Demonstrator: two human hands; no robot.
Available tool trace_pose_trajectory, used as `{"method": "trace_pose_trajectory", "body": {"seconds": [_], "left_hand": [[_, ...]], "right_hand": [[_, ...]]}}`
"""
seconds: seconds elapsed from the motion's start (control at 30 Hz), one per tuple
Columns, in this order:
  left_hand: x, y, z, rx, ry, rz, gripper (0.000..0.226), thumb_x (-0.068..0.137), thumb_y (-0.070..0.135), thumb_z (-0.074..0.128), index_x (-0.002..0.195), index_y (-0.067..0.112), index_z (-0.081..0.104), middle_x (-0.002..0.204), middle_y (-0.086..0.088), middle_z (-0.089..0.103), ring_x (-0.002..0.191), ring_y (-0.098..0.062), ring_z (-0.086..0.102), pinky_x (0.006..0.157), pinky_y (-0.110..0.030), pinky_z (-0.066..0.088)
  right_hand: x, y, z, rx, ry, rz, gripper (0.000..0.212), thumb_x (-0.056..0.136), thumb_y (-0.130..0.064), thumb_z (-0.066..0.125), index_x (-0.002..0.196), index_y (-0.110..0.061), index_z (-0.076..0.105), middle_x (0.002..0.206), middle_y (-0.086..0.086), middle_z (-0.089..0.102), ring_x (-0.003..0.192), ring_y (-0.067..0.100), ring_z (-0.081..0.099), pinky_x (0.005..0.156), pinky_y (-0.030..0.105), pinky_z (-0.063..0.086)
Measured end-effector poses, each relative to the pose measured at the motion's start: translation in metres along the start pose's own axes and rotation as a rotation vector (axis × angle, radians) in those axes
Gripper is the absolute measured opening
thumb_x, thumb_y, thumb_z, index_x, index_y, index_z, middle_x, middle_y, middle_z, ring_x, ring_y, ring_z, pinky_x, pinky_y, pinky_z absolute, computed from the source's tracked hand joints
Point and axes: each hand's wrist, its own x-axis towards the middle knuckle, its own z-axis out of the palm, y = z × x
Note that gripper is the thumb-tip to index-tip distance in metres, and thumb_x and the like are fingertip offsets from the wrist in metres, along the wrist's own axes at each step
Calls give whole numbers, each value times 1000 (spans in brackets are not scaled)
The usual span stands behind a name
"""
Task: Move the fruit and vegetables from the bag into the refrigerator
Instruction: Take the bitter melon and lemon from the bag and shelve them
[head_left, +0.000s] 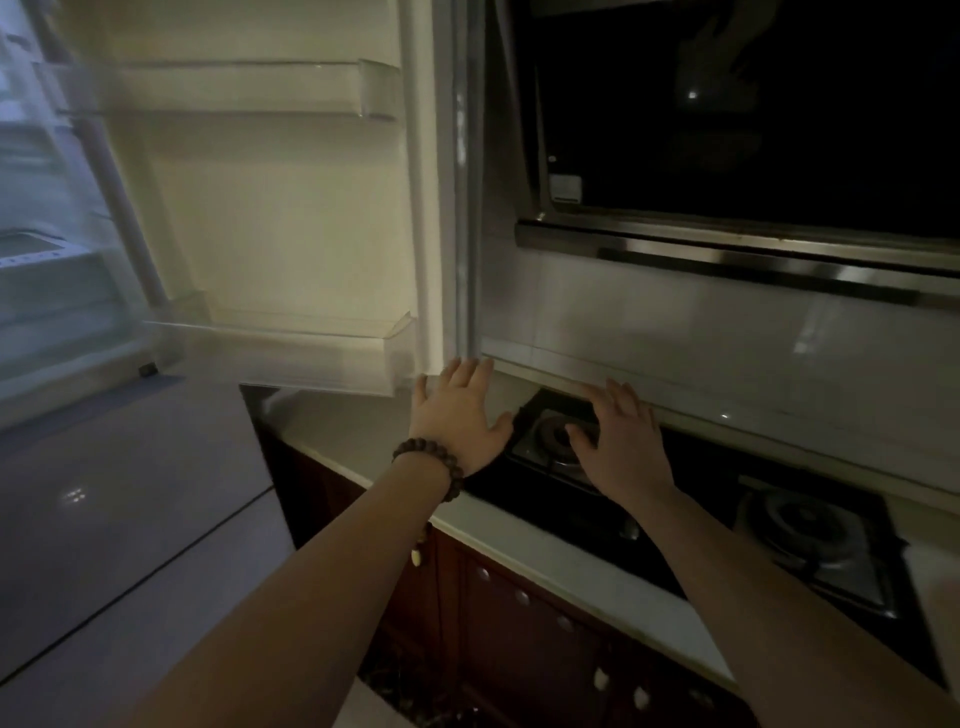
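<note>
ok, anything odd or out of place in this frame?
Mostly no: no spill or damage visible. The refrigerator door stands open with both door bins empty. Both hands, left hand and right hand, are open and empty; no bag or produce is in view.

Both forearms are bare, with no sleeves showing anywhere along them. The left hand (457, 415) has a bracelet (434, 464) of dark, round wooden beads around its wrist, and a short strand hangs from it ending in a pale bead (416, 556). The right hand (618, 441) wears nothing: no ring, watch or band shows on it.
</note>
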Motion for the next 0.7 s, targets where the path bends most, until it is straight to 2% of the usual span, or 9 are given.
{"method": "trace_pose_trajectory", "body": {"seconds": [0.27, 0.47, 0.7], "left_hand": [[-8, 106, 56, -124, -64, 190, 70, 90, 56, 38, 149, 23, 18, 156, 3, 19, 144, -17, 9, 117, -48, 6], [-30, 211, 96, -166, -169, 347, 70, 91, 57, 34, 149, 23, 14, 157, 2, 16, 145, -19, 7, 116, -51, 9], [-73, 352, 141, -228, -215, 482, 68, 91, 56, 37, 148, 24, 17, 156, 3, 18, 144, -18, 8, 116, -50, 8]], "right_hand": [[-71, 83, -46, -112, 39, 243, 60, 94, -49, 40, 147, -24, 25, 158, 3, 15, 147, 21, 5, 119, 43, 5], [-137, 163, -91, -143, 83, 418, 59, 94, -48, 41, 147, -24, 27, 158, 4, 16, 147, 21, 4, 119, 42, 6], [-223, 273, -148, -164, 121, 521, 60, 95, -47, 40, 148, -24, 24, 158, 4, 14, 147, 21, 2, 120, 44, 6]]}}
